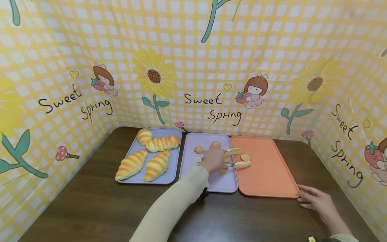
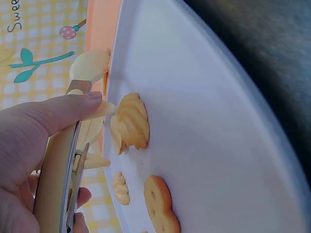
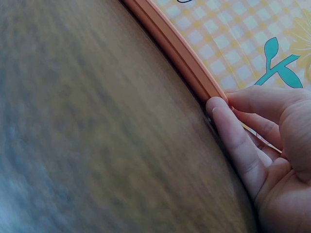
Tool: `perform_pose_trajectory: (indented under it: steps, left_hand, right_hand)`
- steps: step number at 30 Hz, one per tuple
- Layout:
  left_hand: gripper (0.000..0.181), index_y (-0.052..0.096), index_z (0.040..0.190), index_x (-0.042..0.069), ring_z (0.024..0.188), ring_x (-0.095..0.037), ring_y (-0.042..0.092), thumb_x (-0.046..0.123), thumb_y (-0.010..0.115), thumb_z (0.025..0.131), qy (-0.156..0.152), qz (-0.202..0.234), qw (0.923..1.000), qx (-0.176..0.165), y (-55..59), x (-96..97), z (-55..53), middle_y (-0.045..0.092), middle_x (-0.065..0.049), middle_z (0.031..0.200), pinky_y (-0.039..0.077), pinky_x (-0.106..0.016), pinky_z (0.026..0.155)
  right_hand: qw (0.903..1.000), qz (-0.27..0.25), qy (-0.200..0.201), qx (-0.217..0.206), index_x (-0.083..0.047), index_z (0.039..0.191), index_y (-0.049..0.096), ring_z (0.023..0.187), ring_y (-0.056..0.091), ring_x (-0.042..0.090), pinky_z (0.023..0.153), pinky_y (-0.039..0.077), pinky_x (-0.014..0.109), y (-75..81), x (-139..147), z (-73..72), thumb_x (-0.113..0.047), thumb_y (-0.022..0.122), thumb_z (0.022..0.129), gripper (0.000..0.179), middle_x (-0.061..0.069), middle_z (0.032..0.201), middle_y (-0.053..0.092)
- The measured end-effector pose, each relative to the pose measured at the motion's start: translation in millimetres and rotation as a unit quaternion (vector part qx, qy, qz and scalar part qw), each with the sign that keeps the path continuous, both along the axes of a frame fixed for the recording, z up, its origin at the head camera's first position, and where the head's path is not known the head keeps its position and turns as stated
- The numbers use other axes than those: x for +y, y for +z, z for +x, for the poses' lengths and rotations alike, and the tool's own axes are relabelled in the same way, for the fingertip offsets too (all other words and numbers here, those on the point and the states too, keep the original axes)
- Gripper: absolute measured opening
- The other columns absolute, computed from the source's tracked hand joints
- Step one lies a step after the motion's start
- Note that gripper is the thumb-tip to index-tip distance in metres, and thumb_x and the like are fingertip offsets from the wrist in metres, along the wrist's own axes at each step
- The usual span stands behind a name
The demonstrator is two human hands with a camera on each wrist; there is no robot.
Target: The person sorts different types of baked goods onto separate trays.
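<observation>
My left hand [image 1: 214, 158] grips a pair of tongs [image 2: 56, 182] with cream tips and a metal-edged handle, the thumb lying along one arm. It is over the purple tray [image 1: 205, 137], and the tongs' spread tips [image 1: 243, 164] reach across onto the orange tray [image 1: 266, 181]. A round cookie [image 1: 245, 157] lies on the orange tray, close to the tips. Swirled cookies [image 2: 132, 121] and an oblong cookie with holes [image 2: 160, 206] lie on the purple tray, some hidden by the hand. My right hand [image 1: 317, 203] pinches the orange tray's near right corner [image 3: 214, 90] between thumb and fingers.
On the left, a blue tray [image 1: 173, 174] holds several bread rolls [image 1: 131, 164]. The three trays stand in a row on a dark wooden table [image 1: 99, 205]. A yellow checked cloth [image 1: 193, 67] walls the table at the back and sides.
</observation>
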State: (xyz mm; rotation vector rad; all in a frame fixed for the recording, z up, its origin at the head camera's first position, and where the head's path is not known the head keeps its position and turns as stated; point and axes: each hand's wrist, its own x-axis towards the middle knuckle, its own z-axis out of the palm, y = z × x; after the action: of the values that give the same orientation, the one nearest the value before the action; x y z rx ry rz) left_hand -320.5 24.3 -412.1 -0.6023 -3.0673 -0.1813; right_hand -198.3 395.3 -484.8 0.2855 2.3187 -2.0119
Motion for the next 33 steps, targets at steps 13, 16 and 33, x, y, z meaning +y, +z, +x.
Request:
perform_pose_trajectory:
  steps: [13, 16, 33]
  left_hand:
    - [0.034, 0.076, 0.101, 0.015, 0.114, -0.033, 0.056, 0.043, 0.081, 0.082, 0.011, -0.016, 0.9998, -0.005, 4.2, 14.6, -2.0, 0.059, -0.005, 0.119, 0.054, -0.052, 0.078]
    - [0.032, 0.075, 0.099, 0.015, 0.114, -0.034, 0.056, 0.041, 0.081, 0.082, 0.014, -0.016, 0.9998, -0.003, 3.9, 14.8, -1.6, 0.059, -0.005, 0.117, 0.054, -0.053, 0.078]
    - [0.03, 0.076, 0.098, 0.016, 0.109, -0.029, 0.057, 0.041, 0.082, 0.082, 0.009, -0.001, 0.9999, 0.009, -1.2, 11.2, -0.1, 0.059, -0.004, 0.11, 0.055, -0.05, 0.076]
  right_hand:
    - [0.9999, 0.001, 0.001, -0.013, -0.041, 0.088, 0.072, 0.075, 0.069, 0.01, 0.066, 0.057, 0.028, 2.3, -1, 0.9, -0.005, 0.065, 0.096, 0.037, -0.008, 0.084, 0.073]
    - [1.0, 0.002, 0.0, -0.008, -0.041, 0.089, 0.073, 0.074, 0.069, 0.01, 0.065, 0.057, 0.028, 1.5, -1, 0.6, -0.005, 0.065, 0.096, 0.037, -0.008, 0.083, 0.073]
    - [0.9998, 0.006, 0.007, -0.018, -0.043, 0.087, 0.07, 0.075, 0.069, 0.009, 0.067, 0.057, 0.028, 2.9, 0, 0.2, -0.006, 0.064, 0.097, 0.039, -0.011, 0.084, 0.072]
